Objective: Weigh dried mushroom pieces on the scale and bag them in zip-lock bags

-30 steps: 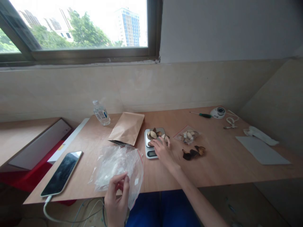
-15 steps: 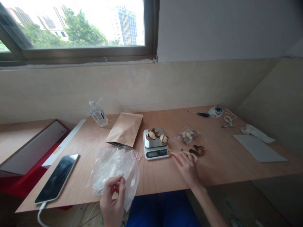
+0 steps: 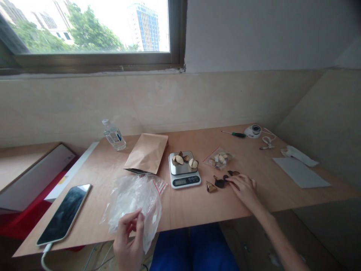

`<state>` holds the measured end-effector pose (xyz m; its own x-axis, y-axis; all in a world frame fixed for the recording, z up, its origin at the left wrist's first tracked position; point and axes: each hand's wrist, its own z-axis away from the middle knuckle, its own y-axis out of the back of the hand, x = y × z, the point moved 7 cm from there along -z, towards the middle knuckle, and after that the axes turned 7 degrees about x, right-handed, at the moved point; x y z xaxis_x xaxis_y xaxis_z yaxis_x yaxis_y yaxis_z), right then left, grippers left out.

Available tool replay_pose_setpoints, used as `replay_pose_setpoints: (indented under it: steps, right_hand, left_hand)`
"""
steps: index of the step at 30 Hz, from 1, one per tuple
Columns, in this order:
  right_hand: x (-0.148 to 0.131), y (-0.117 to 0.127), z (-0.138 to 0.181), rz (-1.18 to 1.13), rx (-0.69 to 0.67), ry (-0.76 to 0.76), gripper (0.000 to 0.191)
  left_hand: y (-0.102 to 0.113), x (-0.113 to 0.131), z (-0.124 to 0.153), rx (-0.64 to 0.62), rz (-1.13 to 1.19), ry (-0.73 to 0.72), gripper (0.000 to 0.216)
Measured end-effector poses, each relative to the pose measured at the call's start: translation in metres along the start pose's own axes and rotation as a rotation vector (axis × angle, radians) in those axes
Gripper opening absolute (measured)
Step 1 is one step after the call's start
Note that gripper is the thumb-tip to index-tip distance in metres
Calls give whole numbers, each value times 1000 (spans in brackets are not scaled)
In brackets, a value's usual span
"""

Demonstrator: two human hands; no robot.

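Observation:
My left hand (image 3: 128, 241) pinches the near edge of a clear zip bag (image 3: 135, 203) that lies crumpled at the table's front. My right hand (image 3: 244, 190) rests on the table with fingers curled over dark dried pieces (image 3: 221, 181), touching them. One loose piece (image 3: 210, 186) lies just left of them. A small digital scale (image 3: 183, 170) stands between the hands with pale and brown pieces (image 3: 183, 159) on its pan. Behind my right hand lies a small filled zip bag (image 3: 220, 159).
A brown paper pouch (image 3: 148, 153) lies left of the scale, a water bottle (image 3: 113, 134) behind it. A phone (image 3: 64, 212) on a cable lies at front left. A screwdriver (image 3: 232, 133), a round white device (image 3: 253, 131), a white sheet (image 3: 300, 173) sit right.
My right hand left the scale and moved right to the dark pieces; one piece now lies on the table beside the scale. My left hand kept its pinch on the bag.

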<state>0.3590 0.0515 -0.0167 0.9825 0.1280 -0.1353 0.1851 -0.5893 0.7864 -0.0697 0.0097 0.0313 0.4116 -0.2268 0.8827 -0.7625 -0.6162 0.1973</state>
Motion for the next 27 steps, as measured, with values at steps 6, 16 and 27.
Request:
replay_pose_setpoints:
  steps: [6, 16, 27]
  right_hand:
    - [-39, 35, -40, -29, 190, -77, 25]
    - [-193, -25, -97, -129, 48, 120, 17]
    - [-142, 3, -3, -178, 39, -58, 28]
  left_hand:
    - [3, 2, 1, 21, 1, 12, 25]
    - [10, 15, 5, 57, 11, -3, 21]
    - [10, 9, -2, 50, 29, 141, 30]
